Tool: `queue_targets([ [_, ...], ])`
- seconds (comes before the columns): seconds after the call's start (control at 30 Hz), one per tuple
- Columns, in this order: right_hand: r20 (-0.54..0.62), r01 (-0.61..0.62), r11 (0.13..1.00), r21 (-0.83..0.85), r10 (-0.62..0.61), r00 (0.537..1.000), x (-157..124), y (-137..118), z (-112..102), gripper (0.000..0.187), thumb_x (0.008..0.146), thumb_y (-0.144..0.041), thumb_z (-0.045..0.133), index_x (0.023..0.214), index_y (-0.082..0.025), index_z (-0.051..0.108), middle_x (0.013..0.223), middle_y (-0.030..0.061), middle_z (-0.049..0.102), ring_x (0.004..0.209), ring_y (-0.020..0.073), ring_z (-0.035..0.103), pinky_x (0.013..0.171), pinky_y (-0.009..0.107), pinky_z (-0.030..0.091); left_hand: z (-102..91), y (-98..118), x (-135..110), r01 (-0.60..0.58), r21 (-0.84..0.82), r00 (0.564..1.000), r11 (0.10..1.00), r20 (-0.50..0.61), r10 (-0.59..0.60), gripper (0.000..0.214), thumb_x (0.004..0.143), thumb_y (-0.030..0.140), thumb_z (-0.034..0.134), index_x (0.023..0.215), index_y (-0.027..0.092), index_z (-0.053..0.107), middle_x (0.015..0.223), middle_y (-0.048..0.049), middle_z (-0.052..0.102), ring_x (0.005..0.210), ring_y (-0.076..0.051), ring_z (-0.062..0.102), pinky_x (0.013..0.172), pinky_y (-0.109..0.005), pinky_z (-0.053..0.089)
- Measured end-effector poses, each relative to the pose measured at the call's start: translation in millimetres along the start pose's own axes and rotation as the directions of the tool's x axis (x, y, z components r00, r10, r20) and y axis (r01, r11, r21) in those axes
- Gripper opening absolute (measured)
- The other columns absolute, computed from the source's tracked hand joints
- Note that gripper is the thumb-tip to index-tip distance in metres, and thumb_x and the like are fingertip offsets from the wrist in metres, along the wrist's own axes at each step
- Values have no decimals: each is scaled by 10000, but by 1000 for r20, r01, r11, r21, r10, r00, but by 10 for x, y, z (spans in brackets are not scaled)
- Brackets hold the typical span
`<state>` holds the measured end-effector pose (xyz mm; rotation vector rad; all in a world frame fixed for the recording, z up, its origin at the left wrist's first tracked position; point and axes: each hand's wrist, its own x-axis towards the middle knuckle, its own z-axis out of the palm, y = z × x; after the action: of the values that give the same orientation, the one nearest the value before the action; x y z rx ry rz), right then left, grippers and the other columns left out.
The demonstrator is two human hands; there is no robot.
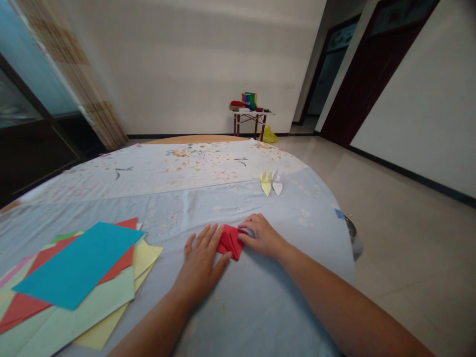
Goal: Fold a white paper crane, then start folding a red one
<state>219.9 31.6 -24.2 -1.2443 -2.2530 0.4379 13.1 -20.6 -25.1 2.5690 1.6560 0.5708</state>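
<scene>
A piece of folded red paper (229,242) lies on the cloth between my hands, with creases and layered flaps showing. My left hand (203,260) rests flat at its left side, fingers stretched out and the thumb at the lower edge. From the right, my right hand (262,237) has its thumb and curled fingers on the paper's right edge, gripping it. Farther off stand two small origami figures side by side, one yellow (266,183) and one white (277,182), each with pointed tips.
Loose coloured sheets lie at the left, a blue sheet (80,265) on top of red, pale green and yellow ones. Flowered cloths cover the round table (167,203). A small side table (253,114) with a colourful bag stands by the wall. A yellow bag (269,135) is on the floor.
</scene>
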Motion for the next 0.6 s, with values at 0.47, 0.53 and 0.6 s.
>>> queue_targets([
  [0.47, 56, -133, 991, 22, 132, 990, 139, -88, 104, 176, 672, -271, 670, 798, -170, 600, 851, 29, 549, 881, 178, 460, 780, 313, 354, -4, 36, 45, 205, -29, 977, 978, -52, -206, 318, 838, 342, 439, 1097, 202, 558, 1177, -104, 544, 1110, -263, 456, 905, -453, 312],
  [0.53, 95, -177, 969, 172, 163, 982, 168, -97, 115, 153, 663, -228, 658, 761, -160, 563, 758, 1, 541, 761, 145, 479, 689, 268, 370, -8, 20, 51, 219, -124, 972, 968, -58, -227, 281, 824, 319, 462, 1061, 214, 571, 1154, -90, 567, 1104, -260, 471, 917, -467, 306],
  [0.6, 168, -249, 885, 393, 197, 966, 199, -110, 121, 147, 678, -223, 635, 743, -159, 520, 655, -33, 509, 614, 105, 458, 576, 224, 351, -25, -7, 74, 247, -299, 963, 922, -33, -268, 256, 804, 311, 489, 1020, 204, 574, 1065, -78, 616, 1037, -249, 523, 908, -463, 331],
])
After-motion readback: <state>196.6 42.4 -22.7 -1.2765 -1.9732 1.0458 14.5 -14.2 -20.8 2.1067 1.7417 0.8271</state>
